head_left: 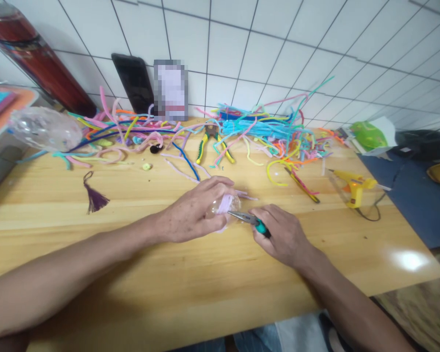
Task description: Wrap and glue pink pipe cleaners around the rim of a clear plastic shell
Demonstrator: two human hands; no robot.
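Tabletop (161, 288) beneath arched left hand (194, 210)

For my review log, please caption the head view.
Left hand holds a clear rounded object banded with lilac strips; right hand points teal-and-black-handled needle-nose pliers at it.

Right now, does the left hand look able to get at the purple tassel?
Probably, once its grip on the clear piece is freed: the left hand is occupied there, but nothing appears to block the tabletop towards the tassel.

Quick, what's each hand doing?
Left hand: closed on the clear plastic piece.
Right hand: closed on the green-handled needle-nose pliers.
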